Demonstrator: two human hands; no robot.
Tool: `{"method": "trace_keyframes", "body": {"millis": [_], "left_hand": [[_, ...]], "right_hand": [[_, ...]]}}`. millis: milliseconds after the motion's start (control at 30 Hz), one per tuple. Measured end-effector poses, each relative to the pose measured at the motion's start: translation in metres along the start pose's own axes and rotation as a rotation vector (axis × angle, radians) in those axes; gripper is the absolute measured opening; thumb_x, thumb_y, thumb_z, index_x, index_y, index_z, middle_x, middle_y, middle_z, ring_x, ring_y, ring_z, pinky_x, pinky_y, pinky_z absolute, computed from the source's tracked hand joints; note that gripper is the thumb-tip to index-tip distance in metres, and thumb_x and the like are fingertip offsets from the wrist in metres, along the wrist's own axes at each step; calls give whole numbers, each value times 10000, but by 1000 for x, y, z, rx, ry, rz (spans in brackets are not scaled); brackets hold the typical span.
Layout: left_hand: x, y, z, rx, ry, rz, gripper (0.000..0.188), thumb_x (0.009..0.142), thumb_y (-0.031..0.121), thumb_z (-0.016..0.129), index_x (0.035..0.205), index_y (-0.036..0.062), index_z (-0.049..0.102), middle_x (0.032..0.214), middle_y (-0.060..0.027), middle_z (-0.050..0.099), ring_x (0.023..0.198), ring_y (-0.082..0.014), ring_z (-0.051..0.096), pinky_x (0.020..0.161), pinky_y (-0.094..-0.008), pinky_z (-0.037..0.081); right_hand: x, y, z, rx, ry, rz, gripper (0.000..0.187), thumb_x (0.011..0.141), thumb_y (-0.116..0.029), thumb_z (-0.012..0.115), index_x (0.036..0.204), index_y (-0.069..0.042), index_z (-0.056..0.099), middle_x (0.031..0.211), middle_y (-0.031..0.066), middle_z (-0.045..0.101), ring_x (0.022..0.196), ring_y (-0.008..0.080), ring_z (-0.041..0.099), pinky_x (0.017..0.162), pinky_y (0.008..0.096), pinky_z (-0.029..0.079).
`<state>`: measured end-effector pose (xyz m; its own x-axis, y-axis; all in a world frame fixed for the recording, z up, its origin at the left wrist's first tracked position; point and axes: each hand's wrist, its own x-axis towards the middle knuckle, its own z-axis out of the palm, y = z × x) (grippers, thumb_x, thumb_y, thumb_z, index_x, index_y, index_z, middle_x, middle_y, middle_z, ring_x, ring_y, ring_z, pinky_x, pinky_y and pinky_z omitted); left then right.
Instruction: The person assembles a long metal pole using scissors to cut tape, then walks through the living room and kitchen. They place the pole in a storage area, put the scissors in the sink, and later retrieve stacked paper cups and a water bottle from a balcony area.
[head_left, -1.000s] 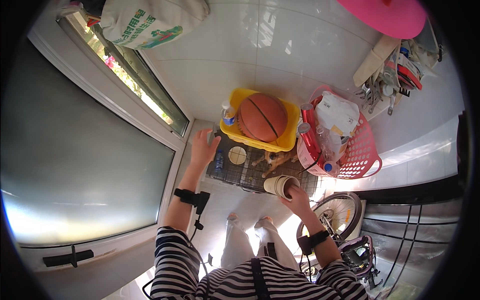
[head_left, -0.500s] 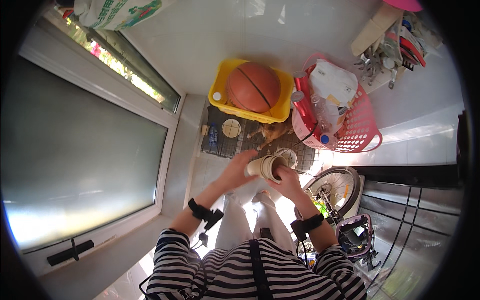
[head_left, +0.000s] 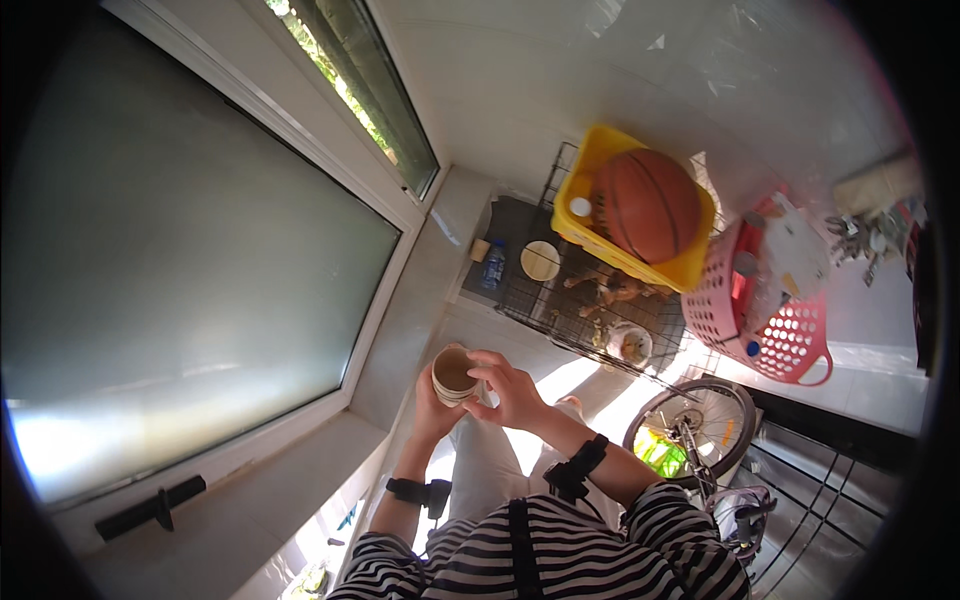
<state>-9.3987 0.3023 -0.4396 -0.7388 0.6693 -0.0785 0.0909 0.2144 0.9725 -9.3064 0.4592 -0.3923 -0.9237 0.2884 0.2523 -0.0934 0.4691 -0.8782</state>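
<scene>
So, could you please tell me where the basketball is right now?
In the head view, the basketball sits upper right in a yellow bin atop the wire cage, just left of the pink basket.

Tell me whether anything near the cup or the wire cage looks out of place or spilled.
Nothing looks spilled. Both hands, left hand and right hand, hold the cup upright. One oddity: a basketball sits in a yellow bin perched on the wire cage.

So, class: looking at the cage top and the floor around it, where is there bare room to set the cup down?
Bare: the pale floor between cage and the person's knees. Crowded: the cage top under the yellow bin with its basketball, beside the pink basket.
</scene>
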Motion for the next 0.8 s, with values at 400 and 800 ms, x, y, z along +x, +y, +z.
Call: {"method": "trace_keyframes", "body": {"millis": [400,800], "left_hand": [[156,-216,-123,440,62,-85,927,635,117,832,1332,1,233,1261,-169,478,1142,-312,516,955,-391,428],[200,-388,-94,336,63,-231,1143,651,125,815,1449,28,3,1265,-195,471,1142,-316,518,960,-408,428]], "right_hand": [[147,253,214,139,509,627,387,824,-26,604,1183,-36,458,1095,112,506,719,129,533,578,257,461],[95,513,280,-359,212,1200,486,831,-190,577,1241,-8,391,1230,240,451,1059,418,529,847,469,467]]}}
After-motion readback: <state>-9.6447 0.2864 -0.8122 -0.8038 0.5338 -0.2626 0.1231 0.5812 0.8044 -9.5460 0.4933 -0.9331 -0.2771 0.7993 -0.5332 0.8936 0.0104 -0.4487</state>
